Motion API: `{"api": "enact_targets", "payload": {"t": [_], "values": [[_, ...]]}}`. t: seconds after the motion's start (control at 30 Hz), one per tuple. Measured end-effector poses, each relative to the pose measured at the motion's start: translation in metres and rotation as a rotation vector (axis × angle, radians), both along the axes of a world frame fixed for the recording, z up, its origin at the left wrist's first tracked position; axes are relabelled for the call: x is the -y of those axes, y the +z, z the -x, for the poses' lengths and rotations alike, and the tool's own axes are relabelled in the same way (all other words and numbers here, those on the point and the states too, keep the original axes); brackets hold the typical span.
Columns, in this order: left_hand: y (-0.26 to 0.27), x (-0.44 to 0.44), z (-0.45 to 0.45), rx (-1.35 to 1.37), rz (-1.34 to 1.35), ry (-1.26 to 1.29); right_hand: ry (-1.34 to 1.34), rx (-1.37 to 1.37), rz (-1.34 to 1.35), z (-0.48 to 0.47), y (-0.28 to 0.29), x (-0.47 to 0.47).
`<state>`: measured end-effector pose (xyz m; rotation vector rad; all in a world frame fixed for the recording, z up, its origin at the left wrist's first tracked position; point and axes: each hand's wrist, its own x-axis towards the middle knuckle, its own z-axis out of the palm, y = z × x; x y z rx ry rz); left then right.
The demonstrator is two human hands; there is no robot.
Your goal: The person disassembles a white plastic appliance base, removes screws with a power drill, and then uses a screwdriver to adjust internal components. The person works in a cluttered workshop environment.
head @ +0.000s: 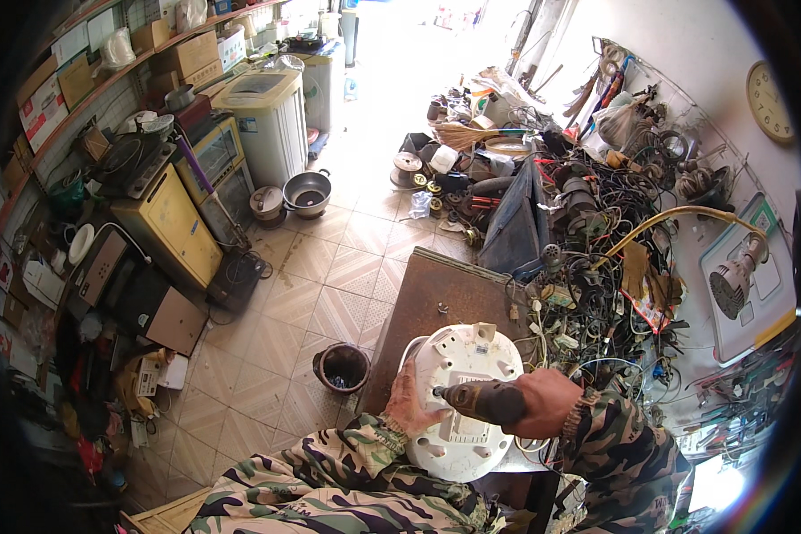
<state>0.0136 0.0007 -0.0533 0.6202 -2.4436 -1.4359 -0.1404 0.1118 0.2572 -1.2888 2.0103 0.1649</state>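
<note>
A round white plastic appliance base (468, 454) lies underside up at the edge of a brown worktop (434, 287). My left hand (414, 404) presses on its left rim, thumb across the surface, steadying it. In my right hand (546, 404) is a power screwdriver or drill (484, 402) with a dark, worn body. Its bit points left and meets the base at a screw hole near my left hand. Vent slots, small feet and several holes mark the base. A small metal piece (442, 308) sits on the worktop beyond it.
A brown pot (342, 369) stands on the tiled floor left of the worktop. Tangled cables and motor parts (574, 207) pile up at the right, below a lamp (734, 280) on a bent arm. Appliances, including a washing machine (267, 120), line the left wall.
</note>
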Motion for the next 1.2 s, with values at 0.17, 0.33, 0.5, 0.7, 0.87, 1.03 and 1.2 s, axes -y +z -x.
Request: {"api": "enact_targets", "payload": {"t": [0.17,0.33,0.5,0.7,0.87,1.03,1.2], "values": [[0.005,0.002,0.000,0.010,-0.014,-0.008,0.008,-0.005,-0.002,0.000,-0.001,0.001],[0.012,0.004,0.000,0.034,-0.058,-0.035,0.004,-0.010,0.003,0.000,0.001,0.002],[0.011,0.003,0.000,-0.011,-0.039,-0.011,0.009,-0.021,-0.004,0.001,0.000,0.002],[0.004,-0.004,0.000,-0.060,0.033,0.067,0.038,-0.033,0.096,0.001,-0.002,-0.001],[0.011,-0.002,0.001,-0.041,-0.026,0.043,-0.036,0.027,0.132,-0.003,0.002,0.001],[0.015,0.000,0.001,-0.010,-0.008,0.025,-0.055,0.011,0.105,-0.005,0.005,0.003],[0.016,0.001,0.002,0.012,-0.024,0.007,-0.063,0.031,0.096,-0.004,0.006,0.003]]}}
